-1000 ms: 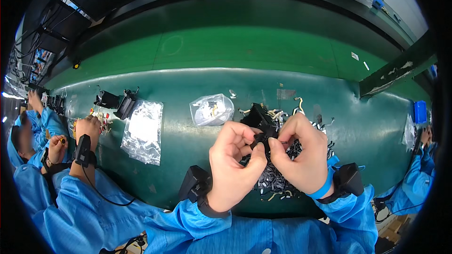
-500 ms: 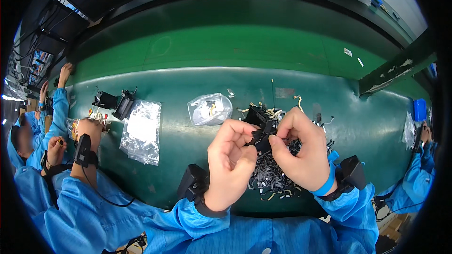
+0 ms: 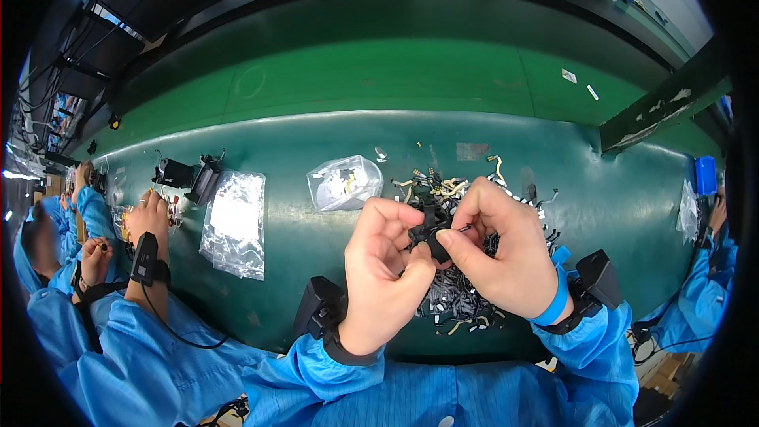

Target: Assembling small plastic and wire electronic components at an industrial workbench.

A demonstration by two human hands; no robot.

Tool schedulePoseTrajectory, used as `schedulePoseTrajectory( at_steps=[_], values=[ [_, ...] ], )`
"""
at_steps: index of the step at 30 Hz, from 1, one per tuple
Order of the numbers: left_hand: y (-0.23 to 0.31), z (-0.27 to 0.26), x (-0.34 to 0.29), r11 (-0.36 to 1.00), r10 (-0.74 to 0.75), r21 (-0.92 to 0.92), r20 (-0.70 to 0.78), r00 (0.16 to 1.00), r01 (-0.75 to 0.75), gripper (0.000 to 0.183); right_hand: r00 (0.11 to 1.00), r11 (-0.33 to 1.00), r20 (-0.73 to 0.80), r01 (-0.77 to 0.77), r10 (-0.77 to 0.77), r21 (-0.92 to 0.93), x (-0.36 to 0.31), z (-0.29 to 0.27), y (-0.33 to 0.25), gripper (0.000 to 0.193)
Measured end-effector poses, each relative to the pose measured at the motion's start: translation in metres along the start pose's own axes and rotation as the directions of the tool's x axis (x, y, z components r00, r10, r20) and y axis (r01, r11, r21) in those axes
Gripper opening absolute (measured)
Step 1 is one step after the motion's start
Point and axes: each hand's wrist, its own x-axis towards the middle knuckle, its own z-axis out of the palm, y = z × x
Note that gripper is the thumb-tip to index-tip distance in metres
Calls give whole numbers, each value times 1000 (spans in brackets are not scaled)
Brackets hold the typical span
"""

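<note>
A small black plastic part (image 3: 428,229) is pinched between my two hands above a heap of short cables. My left hand (image 3: 383,277) closes on its left side, thumb and fingertips pressed together. From the right, the thumb and forefinger of my right hand (image 3: 506,261) grip the same part, where a thin dark strand shows by the fingertips. My fingers cover much of the part, so its full shape is hidden. Beneath and around my hands lies the heap of black cables (image 3: 455,296), with white connectors and some tan ends.
Left of the heap sits a clear bag (image 3: 345,183) with small pieces inside. Further left are a flat clear bag (image 3: 234,225) and black plastic housings (image 3: 205,179). A co-worker's hand (image 3: 149,217) is at the left over small coloured parts. A dark beam (image 3: 668,115) crosses the right.
The black part has turned in my fingers, and the thin upright strand behind it no longer shows. At the left, a co-worker's hand has changed pose and another person's raised arm has come down.
</note>
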Motion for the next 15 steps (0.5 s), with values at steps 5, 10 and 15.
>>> schedulePoseTrajectory(
  at_steps=[5, 10, 15],
  values=[
    [1, 1, 1, 998, 4, 68, -77, 997, 2, 31, 1000, 999, 4, 19, -19, 31, 1, -1, -6, 17],
    [-2, 3, 2, 996, -18, 81, -119, 993, 28, 28, 997, 996, -10, 81, -81, 28, 2, -1, -3, 15],
    [1, 4, 1, 995, -6, 99, -136, 991, 20, 27, 997, 997, 2, 72, -72, -9, 2, -2, -6, 13]
  ],
)
